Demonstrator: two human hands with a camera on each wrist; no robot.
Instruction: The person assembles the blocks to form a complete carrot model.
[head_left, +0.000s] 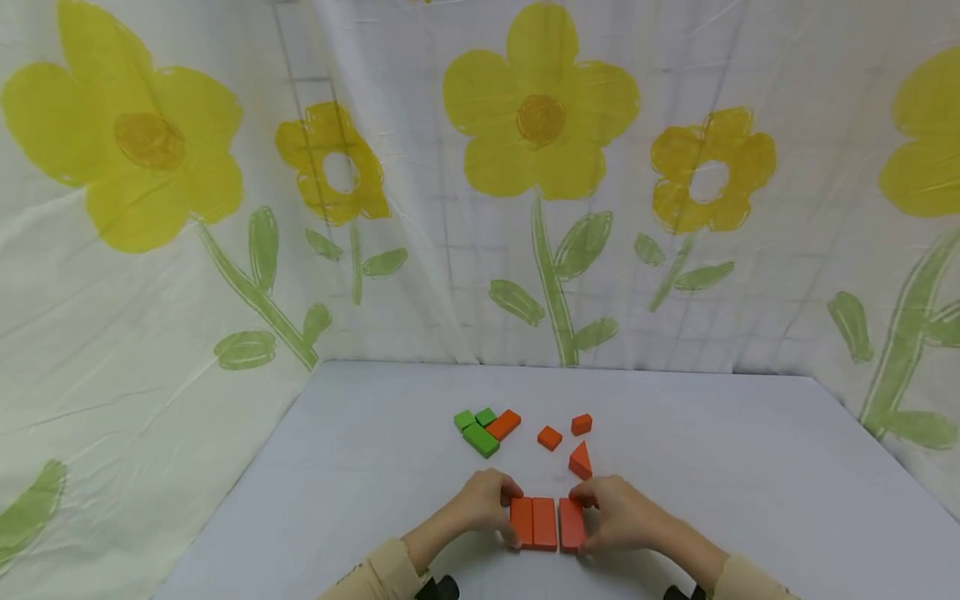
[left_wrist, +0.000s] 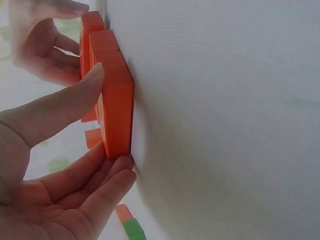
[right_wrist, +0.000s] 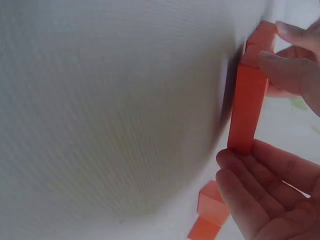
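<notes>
Three long orange blocks lie side by side on the white table. My left hand (head_left: 483,507) pinches the leftmost orange block (head_left: 521,523) by its two short ends, thumb at the near end and fingers at the far end. Touching that block is the middle orange block (head_left: 544,525). A narrow gap separates it from the right orange block (head_left: 572,527), which my right hand (head_left: 622,515) grips by its ends in the same way. In the left wrist view, the thumb (left_wrist: 75,102) presses on the leftmost block's end.
Beyond the hands lie an orange triangular block (head_left: 581,462) and two small orange blocks, one a flat square (head_left: 550,438). Farther left, a green block (head_left: 481,440), two small green blocks and an orange block (head_left: 504,424) sit together. A flowered curtain (head_left: 405,317) hangs behind the table.
</notes>
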